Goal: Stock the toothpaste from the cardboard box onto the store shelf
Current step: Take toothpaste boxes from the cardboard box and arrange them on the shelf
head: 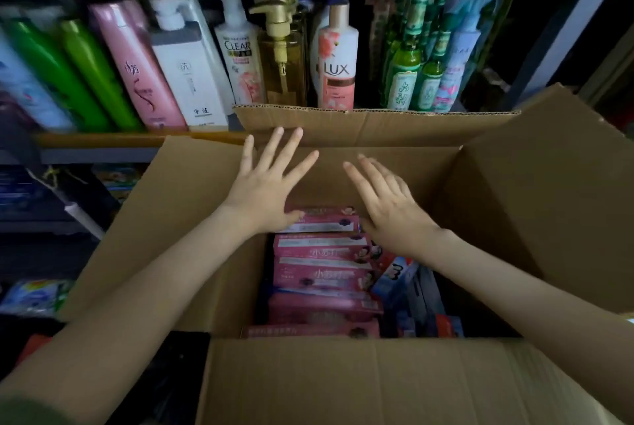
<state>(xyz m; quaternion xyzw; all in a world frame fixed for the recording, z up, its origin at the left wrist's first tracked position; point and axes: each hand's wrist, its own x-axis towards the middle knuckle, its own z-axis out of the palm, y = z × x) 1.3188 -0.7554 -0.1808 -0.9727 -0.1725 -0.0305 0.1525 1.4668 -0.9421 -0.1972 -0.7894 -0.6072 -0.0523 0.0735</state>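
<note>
Both my left hand (266, 184) and right hand (387, 200) hover spread, empty, over the box (343, 380). The toothpaste (322, 255) cartons look light and stiff; I'd pinch one by its long sides.

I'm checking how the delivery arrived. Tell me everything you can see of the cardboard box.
The cardboard box is plain brown corrugated board, standing open with its flaps folded back. Its far flap rises in front of the shelf bottles. Inside, pink toothpaste cartons lie stacked flat, with blue cartons at the right. The left hand and right hand reach into the opening, fingers straight; whether they touch the far wall is unclear.
</note>
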